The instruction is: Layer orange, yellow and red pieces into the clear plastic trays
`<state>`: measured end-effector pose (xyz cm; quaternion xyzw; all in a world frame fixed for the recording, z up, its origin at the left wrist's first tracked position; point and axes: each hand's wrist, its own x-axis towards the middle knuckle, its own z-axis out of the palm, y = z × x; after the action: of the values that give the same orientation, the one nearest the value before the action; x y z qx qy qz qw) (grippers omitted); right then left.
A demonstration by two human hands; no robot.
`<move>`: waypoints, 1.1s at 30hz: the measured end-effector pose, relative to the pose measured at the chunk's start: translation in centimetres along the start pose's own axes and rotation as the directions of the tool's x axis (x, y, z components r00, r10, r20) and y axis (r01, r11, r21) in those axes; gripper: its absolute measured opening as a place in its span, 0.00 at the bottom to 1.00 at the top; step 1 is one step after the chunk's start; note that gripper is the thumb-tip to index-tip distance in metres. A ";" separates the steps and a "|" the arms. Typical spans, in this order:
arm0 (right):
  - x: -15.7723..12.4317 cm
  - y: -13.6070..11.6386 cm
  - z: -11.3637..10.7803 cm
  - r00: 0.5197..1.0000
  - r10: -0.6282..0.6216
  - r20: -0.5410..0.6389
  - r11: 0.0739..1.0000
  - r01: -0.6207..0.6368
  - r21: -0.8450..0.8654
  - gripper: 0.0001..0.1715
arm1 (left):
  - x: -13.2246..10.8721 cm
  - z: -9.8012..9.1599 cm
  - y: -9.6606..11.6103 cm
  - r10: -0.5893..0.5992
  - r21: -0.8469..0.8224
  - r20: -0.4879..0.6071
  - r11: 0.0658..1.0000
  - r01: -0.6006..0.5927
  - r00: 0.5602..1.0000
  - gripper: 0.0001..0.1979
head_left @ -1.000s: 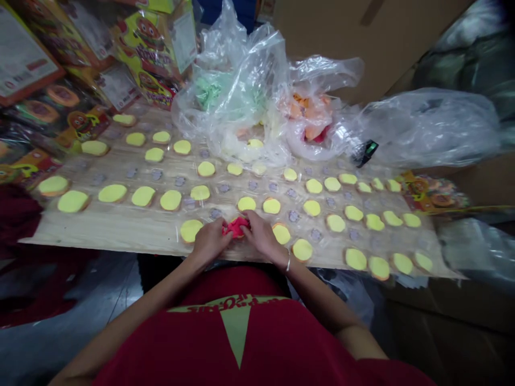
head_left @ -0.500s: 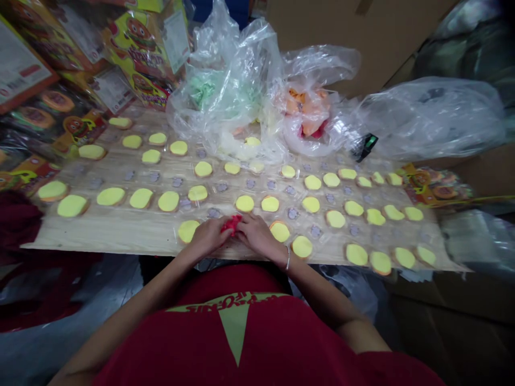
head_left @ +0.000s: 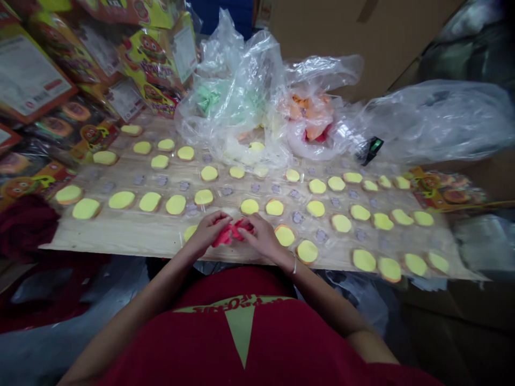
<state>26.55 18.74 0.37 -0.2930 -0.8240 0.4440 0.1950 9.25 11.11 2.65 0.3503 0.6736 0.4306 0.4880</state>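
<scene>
A soft red clay-like piece [head_left: 231,234] with ragged edges is stretched between my two hands, over the front edge of the board. My left hand [head_left: 209,229] pinches its left part, and my right hand [head_left: 262,236] grips the right part with curled fingers. Flat yellow discs [head_left: 249,207] with orange undersides lie in uneven rows around my hands. One yellow disc [head_left: 190,232] is partly hidden behind my left hand. Small purplish-grey pieces [head_left: 298,217] sit among the discs, in what look like clear plastic trays.
Clear plastic bags [head_left: 241,107] holding green, orange and red material stand at the back of the wooden board [head_left: 116,230]. Colourful burger-print packages [head_left: 151,59] are stacked at the left. A small black object [head_left: 370,150] lies near another clear bag [head_left: 442,120] at the right.
My hands have drawn slightly apart, and the red piece between them now looks wider and more exposed. The whole view has shifted a little.
</scene>
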 end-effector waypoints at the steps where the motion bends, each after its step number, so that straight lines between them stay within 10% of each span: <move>1: 0.2 -0.3 0.2 0.999 0.035 0.022 0.987 -0.038 0.157 0.12 | -0.3 -0.3 0.2 -0.050 -0.211 0.035 0.976 0.056 0.998 0.14; 4: 1.3 -1.2 1.0 0.980 0.088 0.180 0.832 -0.172 0.527 0.17 | -1.0 -0.8 0.5 -0.086 -0.556 0.093 0.822 0.124 0.992 0.19; 12: 3.4 -1.8 2.9 0.929 0.298 0.218 0.487 -0.344 0.803 0.21 | -2.1 -2.6 -1.5 -0.073 -0.755 -0.144 0.653 -0.062 0.987 0.20; 19: 4.0 -1.9 3.4 0.840 0.335 0.426 0.190 -0.503 0.843 0.19 | -4.7 -6.7 -3.0 -0.226 -0.698 -0.328 0.713 -0.074 0.917 0.17; 23: 4.3 -1.8 4.2 0.864 0.320 0.388 0.272 -0.476 0.836 0.24 | -6.0 -8.8 -3.9 -0.224 -0.615 -0.402 0.784 -0.080 0.888 0.29; 26: 5.1 -2.5 5.6 0.909 0.193 0.370 0.510 -0.415 0.754 0.24 | -6.3 -9.4 -4.2 -0.206 -0.536 -0.450 0.841 -0.078 0.869 0.32; 33: 6.4 -5.0 8.5 0.957 -0.062 0.283 0.909 -0.063 0.411 0.08 | -7.3 -8.6 -4.7 -0.181 -0.415 -0.222 0.907 0.075 0.958 0.34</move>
<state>15.21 15.53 0.47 -0.1767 -0.7300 0.6472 0.1300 2.76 0.71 2.25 0.1386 0.6494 0.5681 0.4862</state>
